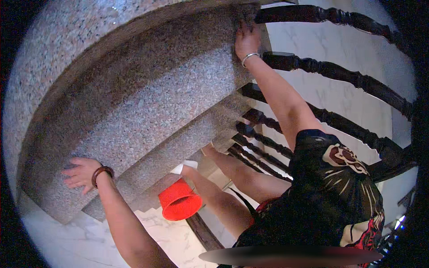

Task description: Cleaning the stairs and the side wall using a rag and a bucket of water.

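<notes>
My left hand, with a brown bracelet at the wrist, is spread over the left end of a speckled granite stair tread with nothing in it. At the tread's far right end, my right hand, with a silver bracelet, reaches down beside the foot of a dark turned baluster. Its fingertips fade into a dark, blurred patch, so whether it holds anything is unclear. A darker band, perhaps damp or shaded, runs along the back of the tread. A red plastic bucket is lower down, beside my legs.
Another granite step curves above this tread. Lower steps lie near my feet, one in a white shoe or slipper. Several dark balusters line the right side. A white marbled surface borders the stair at the left.
</notes>
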Tool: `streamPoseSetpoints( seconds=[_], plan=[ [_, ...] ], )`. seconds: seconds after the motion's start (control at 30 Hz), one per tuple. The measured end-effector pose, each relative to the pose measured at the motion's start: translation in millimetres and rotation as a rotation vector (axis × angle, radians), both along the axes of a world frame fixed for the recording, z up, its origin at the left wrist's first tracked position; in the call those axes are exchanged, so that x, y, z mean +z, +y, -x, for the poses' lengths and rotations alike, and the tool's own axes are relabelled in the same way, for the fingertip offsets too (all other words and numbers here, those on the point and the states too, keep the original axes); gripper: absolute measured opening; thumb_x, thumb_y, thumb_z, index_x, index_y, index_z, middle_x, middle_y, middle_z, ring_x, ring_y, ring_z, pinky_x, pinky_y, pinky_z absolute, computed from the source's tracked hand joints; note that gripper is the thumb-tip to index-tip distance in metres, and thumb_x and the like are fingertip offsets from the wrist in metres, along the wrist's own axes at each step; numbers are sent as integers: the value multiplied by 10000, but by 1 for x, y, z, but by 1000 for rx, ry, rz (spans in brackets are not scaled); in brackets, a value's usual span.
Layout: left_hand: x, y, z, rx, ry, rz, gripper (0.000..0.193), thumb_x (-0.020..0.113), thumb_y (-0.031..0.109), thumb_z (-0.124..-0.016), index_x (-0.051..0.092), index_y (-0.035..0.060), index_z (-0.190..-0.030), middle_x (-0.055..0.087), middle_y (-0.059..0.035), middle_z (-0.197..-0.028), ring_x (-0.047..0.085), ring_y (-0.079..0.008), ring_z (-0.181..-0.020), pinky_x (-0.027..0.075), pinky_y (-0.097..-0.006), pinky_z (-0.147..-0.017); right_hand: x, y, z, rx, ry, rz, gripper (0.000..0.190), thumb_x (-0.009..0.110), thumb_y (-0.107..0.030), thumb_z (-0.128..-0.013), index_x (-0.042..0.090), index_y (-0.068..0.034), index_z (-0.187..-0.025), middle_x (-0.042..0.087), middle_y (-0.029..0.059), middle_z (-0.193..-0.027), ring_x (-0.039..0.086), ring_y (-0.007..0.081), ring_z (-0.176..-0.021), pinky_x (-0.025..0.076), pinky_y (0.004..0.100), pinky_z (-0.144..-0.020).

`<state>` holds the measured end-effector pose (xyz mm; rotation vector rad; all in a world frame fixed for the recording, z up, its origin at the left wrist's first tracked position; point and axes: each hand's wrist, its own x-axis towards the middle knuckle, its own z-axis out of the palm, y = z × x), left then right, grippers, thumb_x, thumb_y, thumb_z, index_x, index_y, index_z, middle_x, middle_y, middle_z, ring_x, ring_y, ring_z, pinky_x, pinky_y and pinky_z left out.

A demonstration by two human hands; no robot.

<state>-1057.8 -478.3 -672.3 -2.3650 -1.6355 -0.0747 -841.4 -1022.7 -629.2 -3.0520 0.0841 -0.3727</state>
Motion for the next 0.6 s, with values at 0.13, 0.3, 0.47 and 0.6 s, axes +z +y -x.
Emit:
streamPoseSetpoints(
  seconds=[0.13, 0.3, 0.47, 0.6],
  plan=[
    [2, 2, 4, -3, -9, 3, 651, 307, 544, -937, 301, 153, -1457, 246, -172, -1519, 233, -350, -1402, 196, -710, -1001, 35, -1, 21, -112, 186, -68, 480, 603, -282, -844, 548, -133, -1296, 440, 282, -1331, 407, 428, -1237, 342, 468, -1037],
    [7, -8, -6, 34, -21, 97, 677, 280, 558, -932, 264, 148, -1471, 213, -171, -1533, 214, -359, -1408, 170, -689, -1028, 25, 7, -50, -156, 95, -144, 509, 622, -298, -820, 555, -100, -1284, 440, 300, -1292, 406, 443, -1205, 329, 506, -1024],
    [7, -3, -11, 21, -43, 72, 676, 291, 560, -928, 285, 145, -1462, 218, -175, -1530, 221, -356, -1405, 169, -705, -1014, 15, 38, -9, 14, -31, 193, 463, 608, -282, -829, 587, -63, -1236, 405, 293, -1340, 403, 454, -1213, 342, 483, -1022],
    [6, 11, 1, 14, -38, 3, 662, 327, 553, -922, 319, 148, -1445, 251, -183, -1513, 244, -363, -1390, 172, -721, -996, 61, 31, 23, 27, 202, -336, 404, 598, -245, -834, 618, -42, -1183, 499, 242, -1284, 515, 378, -1134, 417, 411, -962]
  ],
)
